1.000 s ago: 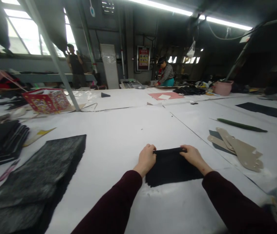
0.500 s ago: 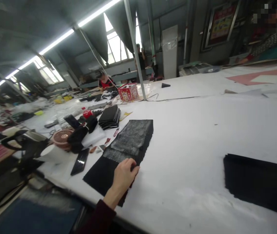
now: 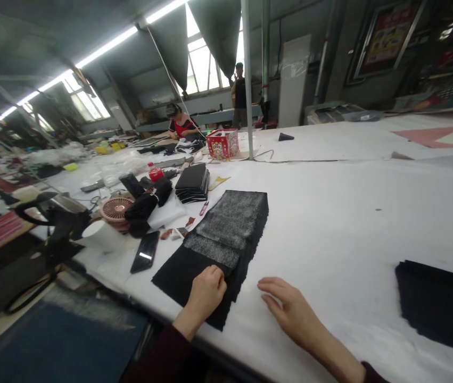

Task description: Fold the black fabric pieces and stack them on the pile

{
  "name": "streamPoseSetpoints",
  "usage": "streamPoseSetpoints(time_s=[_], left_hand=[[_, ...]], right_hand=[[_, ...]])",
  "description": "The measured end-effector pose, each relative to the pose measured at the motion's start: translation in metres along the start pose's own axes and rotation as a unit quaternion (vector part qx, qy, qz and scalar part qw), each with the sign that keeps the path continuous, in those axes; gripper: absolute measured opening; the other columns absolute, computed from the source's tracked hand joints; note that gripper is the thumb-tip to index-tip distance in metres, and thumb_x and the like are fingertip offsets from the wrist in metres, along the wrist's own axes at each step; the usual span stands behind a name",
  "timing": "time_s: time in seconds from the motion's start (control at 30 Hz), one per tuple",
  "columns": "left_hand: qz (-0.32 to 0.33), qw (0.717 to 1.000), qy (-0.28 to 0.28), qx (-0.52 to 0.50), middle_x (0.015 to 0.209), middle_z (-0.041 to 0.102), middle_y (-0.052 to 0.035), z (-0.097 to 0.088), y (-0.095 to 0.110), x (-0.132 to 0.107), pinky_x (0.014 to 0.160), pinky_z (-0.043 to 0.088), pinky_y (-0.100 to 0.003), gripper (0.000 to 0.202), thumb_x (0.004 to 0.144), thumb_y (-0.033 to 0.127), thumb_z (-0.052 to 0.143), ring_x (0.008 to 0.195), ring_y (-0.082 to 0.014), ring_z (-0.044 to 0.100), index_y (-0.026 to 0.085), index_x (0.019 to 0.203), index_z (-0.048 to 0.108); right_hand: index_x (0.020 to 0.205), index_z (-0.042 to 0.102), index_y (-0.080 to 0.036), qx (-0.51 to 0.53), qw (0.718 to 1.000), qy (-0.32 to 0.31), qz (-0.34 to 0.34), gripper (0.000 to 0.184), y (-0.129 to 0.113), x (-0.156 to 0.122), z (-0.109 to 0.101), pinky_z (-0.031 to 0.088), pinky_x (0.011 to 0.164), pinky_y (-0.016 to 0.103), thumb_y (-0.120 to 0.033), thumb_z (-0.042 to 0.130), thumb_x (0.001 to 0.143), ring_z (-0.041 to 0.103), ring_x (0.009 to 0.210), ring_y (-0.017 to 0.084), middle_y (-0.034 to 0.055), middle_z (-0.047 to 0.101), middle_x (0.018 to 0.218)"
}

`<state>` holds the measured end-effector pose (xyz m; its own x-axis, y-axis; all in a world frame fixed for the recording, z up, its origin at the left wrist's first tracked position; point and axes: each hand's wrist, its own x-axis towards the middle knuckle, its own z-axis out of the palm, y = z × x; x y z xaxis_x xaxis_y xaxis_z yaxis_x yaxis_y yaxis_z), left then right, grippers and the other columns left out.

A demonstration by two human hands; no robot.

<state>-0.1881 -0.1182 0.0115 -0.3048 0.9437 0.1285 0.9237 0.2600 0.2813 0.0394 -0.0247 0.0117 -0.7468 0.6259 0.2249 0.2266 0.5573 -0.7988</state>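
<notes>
My left hand (image 3: 207, 291) rests on a stack of black fabric (image 3: 180, 276) near the table's front edge. Its fingers are curled closed at the cloth's right side, and the fingertips are partly hidden. Speckled grey faces (image 3: 230, 218) cover the far part of this stack, while the near part is plain black. To the right of it, my right hand (image 3: 292, 308) is over the white tabletop, fingers stretched toward the stack and holding nothing. Another pile of black fabric (image 3: 442, 306) lies at the far right.
Left of the stack are a phone (image 3: 145, 252), a pink fan (image 3: 116, 210), a white roll (image 3: 101, 236) and a pile of dark folded pieces (image 3: 192, 183). A red box (image 3: 222, 144) stands beside a pole (image 3: 247, 90). Two people are farther back.
My right hand has come into view from the right and moved toward the stack, away from the right-hand pile. My left hand stays at the cloth. The whole view has shifted.
</notes>
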Motion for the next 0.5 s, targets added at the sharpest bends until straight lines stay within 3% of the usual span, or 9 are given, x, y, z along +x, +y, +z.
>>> streamPoseSetpoints(time_s=[0.13, 0.3, 0.4, 0.5], left_hand=[[-0.026, 0.982, 0.001, -0.189, 0.08, 0.06, -0.0036, -0.002, -0.011, 0.002, 0.082, 0.042, -0.03, 0.015, 0.084, 0.016, 0.049, 0.082, -0.0191, 0.057, 0.02, 0.075, 0.061], [-0.067, 0.945, -0.014, -0.321, 0.075, 0.062, -0.0014, -0.008, -0.026, 0.007, 0.076, 0.044, -0.028, 0.009, 0.076, 0.021, 0.057, 0.074, -0.0171, 0.056, 0.02, 0.071, 0.064], [-0.119, 0.893, -0.012, -0.435, 0.073, 0.064, -0.0012, -0.011, -0.041, 0.008, 0.07, 0.047, -0.026, 0.011, 0.073, 0.027, 0.062, 0.069, -0.016, 0.057, 0.017, 0.073, 0.066], [-0.194, 0.807, 0.039, -0.557, 0.071, 0.065, -0.0017, -0.021, -0.064, 0.003, 0.066, 0.05, -0.026, 0.019, 0.074, 0.034, 0.065, 0.067, -0.0156, 0.06, 0.015, 0.076, 0.066]], right_hand=[[0.115, 0.066, -0.023, -0.092, 0.99, -0.071, -0.083, 0.037, -0.012, 0.031, 0.041, 0.046, 0.095, 0.039, -0.013, 0.04, 0.092, 0.058, 0.108, 0.022, 0.0053, 0.064, 0.125], [0.11, 0.067, -0.02, -0.214, 0.966, -0.109, -0.096, 0.032, -0.01, 0.054, 0.062, 0.047, 0.086, 0.036, -0.009, 0.044, 0.091, 0.056, 0.1, 0.023, 0.0057, 0.064, 0.123], [0.112, 0.066, -0.02, -0.226, 0.964, -0.103, -0.09, 0.032, -0.007, 0.056, 0.067, 0.046, 0.087, 0.036, -0.008, 0.044, 0.092, 0.054, 0.103, 0.023, 0.005, 0.062, 0.127], [0.117, 0.064, -0.02, -0.228, 0.964, -0.096, -0.093, 0.036, -0.005, 0.053, 0.069, 0.045, 0.089, 0.037, -0.008, 0.042, 0.092, 0.052, 0.106, 0.023, 0.0051, 0.06, 0.131]])
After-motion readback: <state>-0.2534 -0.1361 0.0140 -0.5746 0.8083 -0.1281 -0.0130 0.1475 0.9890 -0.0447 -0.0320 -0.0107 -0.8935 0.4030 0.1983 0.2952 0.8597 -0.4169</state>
